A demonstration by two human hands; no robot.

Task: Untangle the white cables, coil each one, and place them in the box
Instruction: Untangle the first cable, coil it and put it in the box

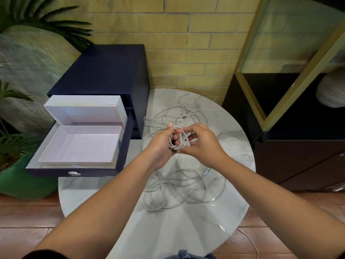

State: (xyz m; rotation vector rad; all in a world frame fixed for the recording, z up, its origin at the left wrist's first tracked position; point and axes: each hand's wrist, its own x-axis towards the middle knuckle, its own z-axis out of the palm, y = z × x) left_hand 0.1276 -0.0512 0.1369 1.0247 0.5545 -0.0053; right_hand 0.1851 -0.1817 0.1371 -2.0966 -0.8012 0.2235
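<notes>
At frame centre, the left hand (162,145) curled its fingers around a small coil of white cable (177,140), and the right hand (202,143) pinched its loose end. Tangled white cables (179,186) lay on the marble table (186,232) around and below the hands. The open white box (80,146) sat centre left, in a dark drawer (56,172).

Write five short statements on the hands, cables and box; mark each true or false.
1. The left hand holds a coil of white cable. True.
2. The white box already holds cables. False: it is empty.
3. Loose cables lie tangled on the marble table. True.
4. The box's lid is shut. False: it stands open.
5. The right hand lies flat on the table. False: its fingers pinch the coil.
</notes>
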